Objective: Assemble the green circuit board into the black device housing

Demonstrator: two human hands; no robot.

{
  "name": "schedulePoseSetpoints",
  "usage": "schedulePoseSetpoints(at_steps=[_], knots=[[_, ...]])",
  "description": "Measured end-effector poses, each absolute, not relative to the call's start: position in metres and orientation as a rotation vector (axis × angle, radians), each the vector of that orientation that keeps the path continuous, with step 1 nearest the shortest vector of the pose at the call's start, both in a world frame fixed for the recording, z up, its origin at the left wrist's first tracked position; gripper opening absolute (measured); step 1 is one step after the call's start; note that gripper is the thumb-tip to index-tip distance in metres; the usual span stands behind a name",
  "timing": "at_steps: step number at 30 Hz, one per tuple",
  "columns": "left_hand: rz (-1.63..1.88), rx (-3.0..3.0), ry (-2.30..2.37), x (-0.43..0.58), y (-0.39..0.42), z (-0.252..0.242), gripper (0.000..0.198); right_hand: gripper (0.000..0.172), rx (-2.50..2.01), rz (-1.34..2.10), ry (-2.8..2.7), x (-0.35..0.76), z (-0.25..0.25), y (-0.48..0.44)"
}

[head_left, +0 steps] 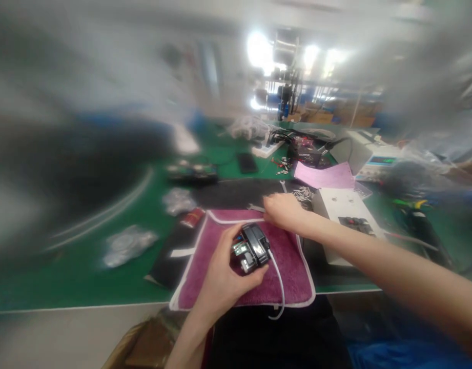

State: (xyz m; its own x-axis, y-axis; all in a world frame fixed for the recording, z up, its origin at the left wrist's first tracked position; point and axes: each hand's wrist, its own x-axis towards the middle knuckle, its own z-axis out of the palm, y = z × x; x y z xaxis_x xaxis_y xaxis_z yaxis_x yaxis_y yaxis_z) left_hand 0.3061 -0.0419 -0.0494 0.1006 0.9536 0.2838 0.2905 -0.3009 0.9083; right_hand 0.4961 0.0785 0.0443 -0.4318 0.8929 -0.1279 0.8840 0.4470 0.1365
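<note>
In my left hand (224, 271) is a small black electronic device (255, 242), its near side open with a green circuit board showing. The fingers and thumb clasp it from both ends above the purple cloth (199, 279). A white cable (281, 279) runs out of the device and hangs over the table edge. My right hand (284, 211) is closed at the cloth's far edge. A flat grey metal tool (255, 207) lies against its fingertips; whether it is gripped, I cannot tell. Just behind that hand is a small wrench (283, 186).
Beside my right hand lie a pile of metal pins (304, 195) and a white box (330, 210). Farther back are a pink sheet (324, 176), a phone (247, 163) and a power strip (266, 148). Plastic bags (130, 245) and a red roll (193, 217) lie left.
</note>
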Motion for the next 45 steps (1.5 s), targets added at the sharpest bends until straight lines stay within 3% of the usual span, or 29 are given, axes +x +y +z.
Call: schedulePoseSetpoints(at_steps=[7, 11, 20, 23, 26, 29, 36, 42, 45], knots=[[1.208, 1.633, 1.244, 0.311, -0.052, -0.025, 0.088, 0.021, 1.736, 0.062, 2.743, 0.532, 0.069, 0.032], [1.215, 1.606, 1.198, 0.314, -0.069, -0.013, 0.092, 0.014, 1.874, -0.266, 3.135, 0.574, 0.044, -0.026], [1.227, 1.556, 1.148, 0.322, -0.077, -0.037, 0.093, 0.010, 2.131, -1.155, 3.037, 0.556, -0.014, -0.090], [1.259, 1.502, 1.135, 0.323, -0.076, -0.041, 0.091, 0.014, 2.331, -1.283, 2.897, 0.551, -0.024, -0.093], [1.262, 1.439, 1.101, 0.324, -0.077, -0.040, 0.089, 0.017, 2.600, -1.213, 2.823, 0.550, -0.015, -0.103], [1.230, 1.429, 1.096, 0.325, -0.080, -0.036, 0.090, 0.015, 2.846, -0.913, 2.866, 0.544, 0.010, -0.119], [1.281, 1.586, 1.050, 0.320, -0.081, -0.043, 0.100, 0.020, 2.621, -0.307, 3.132, 0.527, 0.034, -0.136], [1.273, 1.702, 1.009, 0.316, -0.081, -0.046, 0.103, 0.023, 2.524, -0.400, 3.158, 0.520, 0.032, -0.136], [1.304, 1.717, 0.972, 0.316, -0.081, -0.045, 0.103, 0.020, 2.645, -0.663, 3.112, 0.518, 0.030, -0.136]])
